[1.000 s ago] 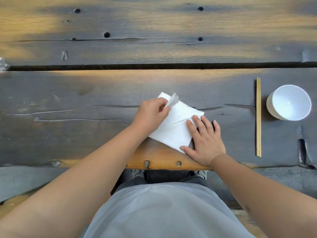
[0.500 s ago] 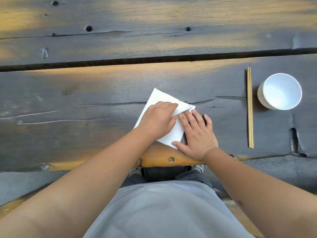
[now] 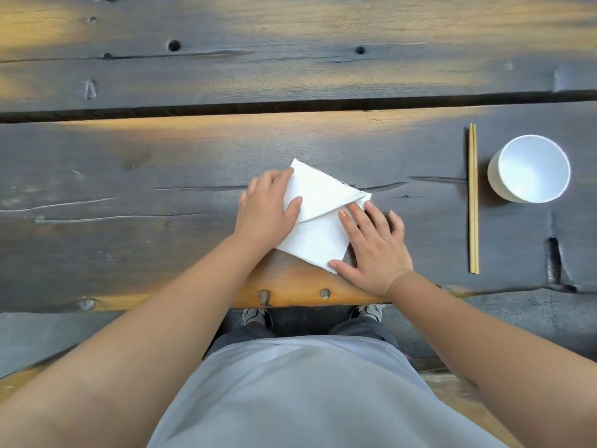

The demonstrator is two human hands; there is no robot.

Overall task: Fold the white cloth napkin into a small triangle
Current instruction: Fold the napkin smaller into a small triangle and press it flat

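The white cloth napkin (image 3: 318, 218) lies flat on the dark wooden table near its front edge, turned like a diamond. A triangular flap is folded down over its upper half, with the fold edge running to the right corner. My left hand (image 3: 269, 210) rests flat on the napkin's left side, fingers spread, thumb on the flap. On the napkin's right side my right hand (image 3: 374, 244) lies flat, its fingertips at the right corner and its thumb at the bottom corner. Neither hand grips the cloth.
A pair of wooden chopsticks (image 3: 473, 198) lies lengthwise to the right of the napkin. A white bowl (image 3: 529, 169) stands beyond them at the far right. A dark gap (image 3: 290, 106) runs between the table planks. The table's front edge (image 3: 290, 295) is just below my hands.
My left hand, which held a lifted napkin corner a second ago, laid it down as a flap and slid left. My right hand stayed on the right side.
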